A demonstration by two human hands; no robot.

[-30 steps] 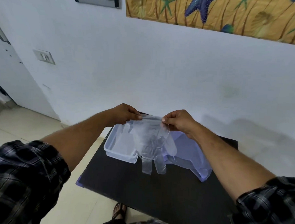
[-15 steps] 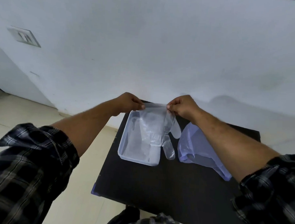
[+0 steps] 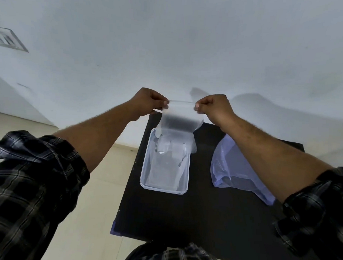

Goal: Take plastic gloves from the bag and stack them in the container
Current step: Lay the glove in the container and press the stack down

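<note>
Both hands (image 3: pixel 180 106) pinch the glove (image 3: pixel 179 122) cuff above the container (image 3: pixel 145 179)

The container (image 3: pixel 164 188) sits on the table (image 3: pixel 202 219) near its left edge; the bag (image 3: pixel 234 168) lies to its right, apart.

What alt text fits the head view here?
Left hand and right hand pinch the cuff of a clear plastic glove, its fingers draping into an open container on a black table; a plastic bag lies to its right.
</note>
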